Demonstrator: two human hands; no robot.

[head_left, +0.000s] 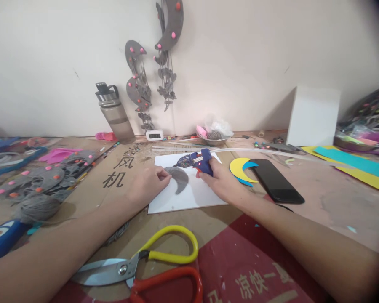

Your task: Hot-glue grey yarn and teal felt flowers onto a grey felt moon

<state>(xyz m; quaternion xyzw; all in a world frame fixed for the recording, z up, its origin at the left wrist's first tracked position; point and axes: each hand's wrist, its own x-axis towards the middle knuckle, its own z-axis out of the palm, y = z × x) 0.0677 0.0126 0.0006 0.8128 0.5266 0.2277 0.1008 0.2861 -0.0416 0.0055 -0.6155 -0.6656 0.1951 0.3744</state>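
The left hand (150, 181), closer, has fingers closed at, perhaps on, the grey crescent (181, 179), which curves right then near; the right hand (225, 180) grips a glue gun (205, 161).

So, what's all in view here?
Metal scissors: one, yellow/red handles, front
Rectangular sheet: one, white, centre
Fuzzy crescent: one, gray, on sheet
Flat crescents: two, yellow/blue, right
Smooth phone: one, black, right
Lidded bottle: one, smoky, back
Digital clock: one, white, back
Crescent hangings: two, gray, wall
Yarn ball: one, gray, left
Upright panel: one, white, back
Craft scraps: many, mixed, around
Glue gun: one, blue, centre
Hands: two, left at crescent, right holding gun
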